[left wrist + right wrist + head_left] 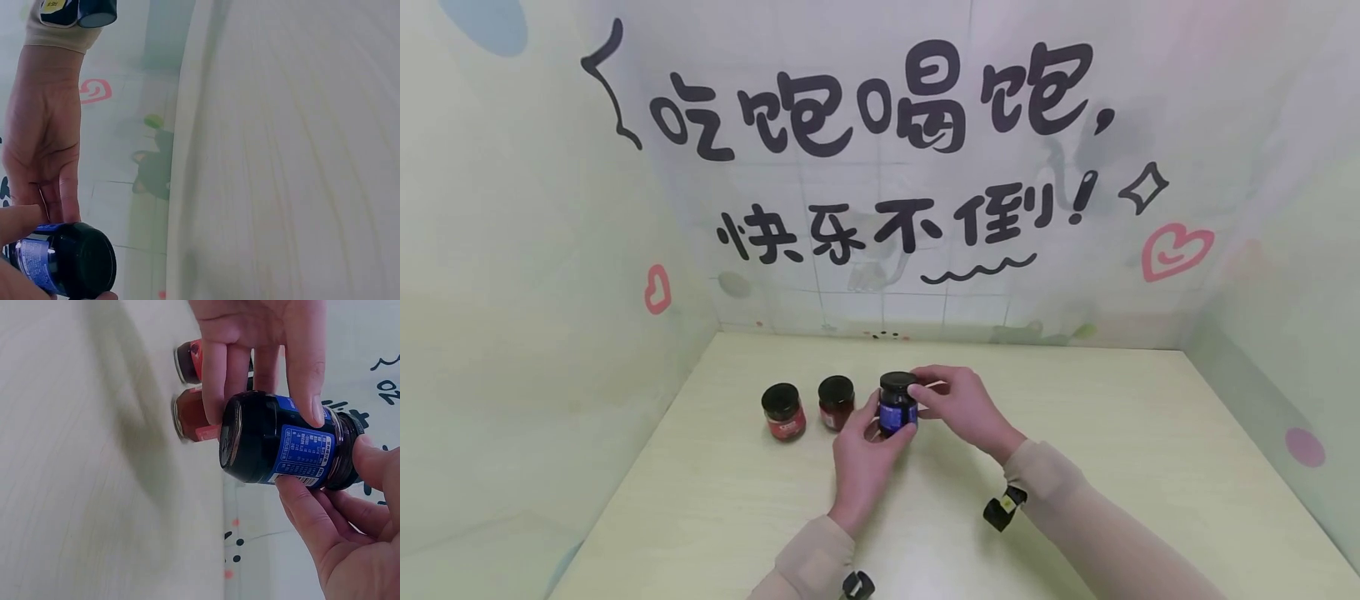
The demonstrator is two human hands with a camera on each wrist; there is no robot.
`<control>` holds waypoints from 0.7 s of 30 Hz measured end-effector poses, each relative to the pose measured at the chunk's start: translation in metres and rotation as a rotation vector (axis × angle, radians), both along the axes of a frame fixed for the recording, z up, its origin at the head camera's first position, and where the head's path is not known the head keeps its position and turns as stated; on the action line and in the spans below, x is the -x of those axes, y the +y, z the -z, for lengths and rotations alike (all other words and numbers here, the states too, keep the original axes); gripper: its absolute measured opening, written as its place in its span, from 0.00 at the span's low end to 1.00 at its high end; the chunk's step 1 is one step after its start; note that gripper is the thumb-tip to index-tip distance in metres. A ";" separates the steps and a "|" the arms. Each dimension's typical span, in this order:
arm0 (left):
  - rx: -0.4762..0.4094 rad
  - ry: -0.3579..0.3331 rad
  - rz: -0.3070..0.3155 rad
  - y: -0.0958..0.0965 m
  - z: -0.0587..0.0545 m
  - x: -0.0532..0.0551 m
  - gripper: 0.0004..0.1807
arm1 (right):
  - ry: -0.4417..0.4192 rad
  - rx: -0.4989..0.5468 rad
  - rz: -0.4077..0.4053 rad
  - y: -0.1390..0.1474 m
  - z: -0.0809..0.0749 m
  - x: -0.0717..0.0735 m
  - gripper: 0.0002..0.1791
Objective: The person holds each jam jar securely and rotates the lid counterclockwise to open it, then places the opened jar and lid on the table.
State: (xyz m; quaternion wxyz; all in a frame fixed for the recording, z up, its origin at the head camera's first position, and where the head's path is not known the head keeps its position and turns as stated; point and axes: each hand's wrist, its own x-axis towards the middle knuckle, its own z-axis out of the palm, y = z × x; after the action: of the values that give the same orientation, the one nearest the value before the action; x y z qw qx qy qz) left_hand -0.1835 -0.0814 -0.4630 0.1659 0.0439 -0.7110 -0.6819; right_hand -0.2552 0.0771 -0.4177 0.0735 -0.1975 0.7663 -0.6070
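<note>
- Three lidded jars in all: two with red labels, one with a blue label, set over one pale tabletop (700,517).
- Farthest left, the first red-labelled jar (783,414) stands upright under a black lid.
- Just beside it, the second red-labelled jar (837,403) also stands upright, black lid on.
- Next, one left hand (867,462), its fingers and thumb wrapped about the lower body of the blue-labelled jar (895,407).
- That single jar is held up off the tabletop, right of the red pair, its one dark lid on.
- Rightmost, one right hand (964,408), its fingers grasping the same jar, thumb against the lid's edge.
- Two sleeves, each with one black wrist device: left (859,585), right (1004,509).
</note>
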 end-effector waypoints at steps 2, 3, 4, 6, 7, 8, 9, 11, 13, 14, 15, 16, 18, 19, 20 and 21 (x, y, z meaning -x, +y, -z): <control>-0.004 0.018 0.006 0.001 0.000 0.000 0.41 | -0.023 0.028 0.000 0.001 -0.001 -0.001 0.18; 0.001 0.026 0.006 0.001 0.000 0.000 0.41 | -0.035 0.043 -0.001 0.001 -0.002 -0.001 0.18; 0.009 0.033 0.004 0.001 0.000 0.000 0.40 | -0.047 0.060 -0.003 0.001 -0.002 -0.001 0.18; 0.028 0.034 -0.005 0.001 -0.001 0.000 0.40 | -0.071 0.092 -0.005 0.002 -0.003 -0.002 0.19; 0.032 0.031 -0.008 0.001 -0.002 0.000 0.40 | -0.083 0.105 -0.005 0.002 -0.003 -0.002 0.20; 0.034 0.031 -0.010 0.002 -0.002 0.000 0.40 | -0.094 0.116 -0.004 0.003 -0.004 -0.003 0.20; 0.031 0.031 -0.009 0.002 -0.003 0.000 0.40 | -0.105 0.126 -0.004 0.004 -0.004 -0.003 0.20; 0.027 0.033 -0.003 0.002 -0.005 0.000 0.40 | -0.126 0.144 -0.001 0.004 -0.004 -0.004 0.19; 0.030 0.041 0.007 0.003 -0.006 0.000 0.41 | -0.145 0.160 0.002 0.005 -0.005 -0.004 0.19; 0.037 0.044 0.013 0.003 -0.006 0.000 0.41 | -0.153 0.167 0.005 0.005 -0.005 -0.005 0.19; 0.043 0.044 0.018 0.003 -0.007 0.000 0.41 | -0.161 0.175 0.007 0.005 -0.005 -0.005 0.19; 0.050 0.047 0.020 0.003 -0.007 0.000 0.41 | -0.167 0.181 0.009 0.006 -0.005 -0.005 0.19; 0.063 0.051 0.025 0.002 -0.007 0.000 0.41 | -0.177 0.187 0.014 0.006 -0.006 -0.006 0.20; 0.069 0.052 0.028 0.002 -0.007 0.000 0.42 | -0.181 0.188 0.016 0.007 -0.006 -0.007 0.20; 0.074 0.057 0.029 0.002 -0.007 0.000 0.42 | -0.184 0.189 0.019 0.007 -0.007 -0.008 0.20; 0.078 0.062 0.031 0.002 -0.007 0.000 0.42 | -0.188 0.192 0.019 0.008 -0.008 -0.009 0.20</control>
State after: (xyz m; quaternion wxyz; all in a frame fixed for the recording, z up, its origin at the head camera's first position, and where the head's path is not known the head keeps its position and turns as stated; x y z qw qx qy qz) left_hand -0.1832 -0.0797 -0.4564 0.1790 0.0055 -0.7322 -0.6571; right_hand -0.2461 0.0846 -0.4096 0.1199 -0.1385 0.6964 -0.6939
